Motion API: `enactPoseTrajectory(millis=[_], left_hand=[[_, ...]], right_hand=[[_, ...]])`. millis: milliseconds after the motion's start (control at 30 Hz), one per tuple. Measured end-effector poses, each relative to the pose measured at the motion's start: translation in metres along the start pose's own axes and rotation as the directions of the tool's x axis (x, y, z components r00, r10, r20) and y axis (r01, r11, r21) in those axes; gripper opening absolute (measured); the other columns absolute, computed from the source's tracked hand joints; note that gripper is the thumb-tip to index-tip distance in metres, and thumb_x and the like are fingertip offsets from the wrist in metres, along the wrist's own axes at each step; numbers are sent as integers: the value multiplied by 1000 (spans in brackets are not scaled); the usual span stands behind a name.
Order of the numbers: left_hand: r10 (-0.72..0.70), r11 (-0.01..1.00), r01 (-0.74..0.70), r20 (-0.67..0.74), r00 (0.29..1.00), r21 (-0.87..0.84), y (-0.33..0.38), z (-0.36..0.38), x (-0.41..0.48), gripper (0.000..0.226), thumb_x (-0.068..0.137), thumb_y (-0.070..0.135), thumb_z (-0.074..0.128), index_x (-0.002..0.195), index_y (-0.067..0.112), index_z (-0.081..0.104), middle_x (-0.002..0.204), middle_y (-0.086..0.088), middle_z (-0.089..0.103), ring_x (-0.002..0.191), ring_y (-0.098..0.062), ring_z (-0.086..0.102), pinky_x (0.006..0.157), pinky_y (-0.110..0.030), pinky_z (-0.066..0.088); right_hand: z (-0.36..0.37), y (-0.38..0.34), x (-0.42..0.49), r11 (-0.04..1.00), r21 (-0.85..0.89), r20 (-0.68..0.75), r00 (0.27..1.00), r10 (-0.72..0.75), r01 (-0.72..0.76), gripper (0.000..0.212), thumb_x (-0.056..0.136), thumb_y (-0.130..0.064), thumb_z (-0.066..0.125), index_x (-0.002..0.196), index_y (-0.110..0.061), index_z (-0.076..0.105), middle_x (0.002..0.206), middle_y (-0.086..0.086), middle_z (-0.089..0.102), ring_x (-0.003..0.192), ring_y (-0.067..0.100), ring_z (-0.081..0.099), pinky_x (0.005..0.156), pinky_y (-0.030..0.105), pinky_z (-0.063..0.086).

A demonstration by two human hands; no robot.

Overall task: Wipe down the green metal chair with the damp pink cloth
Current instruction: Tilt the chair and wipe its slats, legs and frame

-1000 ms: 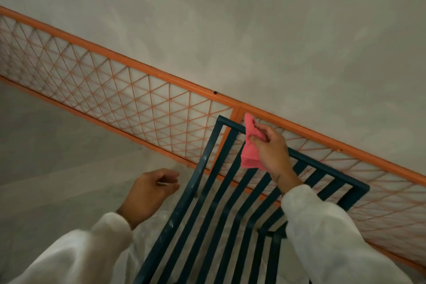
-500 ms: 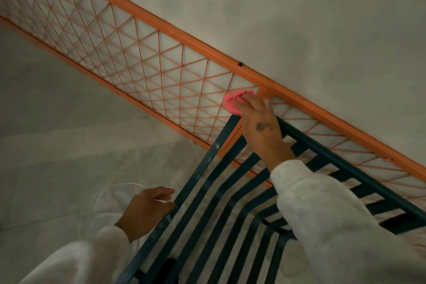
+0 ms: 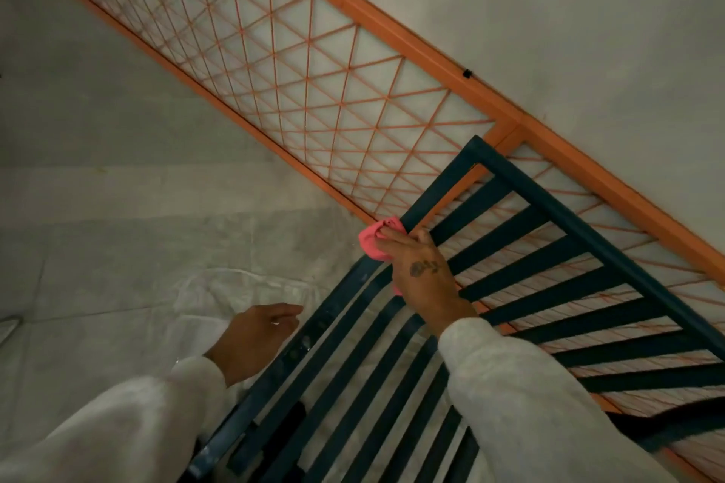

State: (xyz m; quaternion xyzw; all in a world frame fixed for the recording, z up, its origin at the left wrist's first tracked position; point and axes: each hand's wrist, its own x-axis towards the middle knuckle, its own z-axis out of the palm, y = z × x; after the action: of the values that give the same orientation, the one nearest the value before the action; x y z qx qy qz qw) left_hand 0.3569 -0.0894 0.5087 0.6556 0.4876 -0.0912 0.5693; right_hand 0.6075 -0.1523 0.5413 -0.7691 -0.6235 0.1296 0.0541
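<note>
The dark green metal chair (image 3: 557, 231) fills the lower right, its slatted back and seat seen from above. My right hand (image 3: 425, 278) grips the pink cloth (image 3: 376, 243) and presses it against the left upright of the backrest, about halfway down the bar. Part of the cloth is hidden under my palm. My left hand (image 3: 259, 337) hovers beside the chair's left seat rail with fingers loosely curled, holding nothing and not touching the frame.
An orange metal lattice railing (image 3: 314, 63) runs diagonally behind the chair, close against its backrest. A grey wall rises beyond it. Pale plastic sheeting (image 3: 219, 294) lies on the grey floor left of the chair.
My right hand has slid the pink cloth from the backrest's top left corner down along the left upright. The view has tilted, and my left hand stayed beside the seat rail.
</note>
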Motion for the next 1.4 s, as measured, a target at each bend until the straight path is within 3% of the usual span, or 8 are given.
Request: enactPoseTrajectory(millis=[200,367,500,800,1033,1200,1300,1400], left_hand=[[-17,999,18,26,1000,-30,-4,-1,-1,35,99,33,50,132,25,58,133,5,59,118,-8,53,96,-15,36],[-29,999,30,35,999,-37,-9,3,-5,37,99,39,49,130,24,60,129,7,62,110,-1,52,90,-13,35],[-71,997,73,57,996,-38,-9,5,-9,23,99,42,46,107,33,65,108,4,69,105,-13,64,75,-13,41],[-90,995,92,65,994,-38,-19,12,-7,39,98,45,45,105,17,73,101,-4,74,95,-16,68,82,-24,51],[-88,993,92,47,995,-75,-23,16,-7,38,99,45,45,104,19,72,101,-6,74,97,-19,68,73,-15,47],[-96,991,100,44,994,-88,-26,19,-7,38,99,45,43,103,20,72,101,-7,74,97,-21,68,67,-12,44],[-104,987,110,57,993,-113,-29,19,-5,40,98,47,44,101,19,72,98,-5,74,95,-20,69,80,-24,52],[-107,986,114,66,992,-121,-32,18,-2,44,97,49,44,97,15,73,95,-4,75,93,-20,69,88,-36,55]], right_hand=[[-3,26,8,995,-95,-369,929,0,-37,45,68,13,74,109,-6,72,120,6,68,99,21,49,74,44,55],[34,-1,-4,987,91,-193,970,149,-133,56,80,6,67,129,-21,60,134,-5,59,102,22,50,88,34,51],[43,-10,-15,985,164,6,998,60,-61,60,84,9,58,136,-21,55,140,-5,54,112,22,46,102,35,44],[60,-19,-18,979,137,-233,956,181,-152,59,75,12,69,127,-16,62,131,2,62,98,31,54,82,43,54],[53,-10,-21,964,253,-42,995,90,-76,54,85,8,60,129,-22,61,135,-2,58,112,22,48,98,38,48],[53,-14,-10,875,424,-250,898,363,-235,43,90,0,59,126,-22,65,131,-1,60,104,9,45,87,25,50],[75,-39,-25,761,550,-111,873,476,-345,43,91,-4,58,125,-29,64,133,2,52,105,4,46,97,21,48],[84,-54,-42,770,533,63,924,378,-351,42,92,-3,58,120,-34,65,131,1,50,109,9,52,103,25,44]])
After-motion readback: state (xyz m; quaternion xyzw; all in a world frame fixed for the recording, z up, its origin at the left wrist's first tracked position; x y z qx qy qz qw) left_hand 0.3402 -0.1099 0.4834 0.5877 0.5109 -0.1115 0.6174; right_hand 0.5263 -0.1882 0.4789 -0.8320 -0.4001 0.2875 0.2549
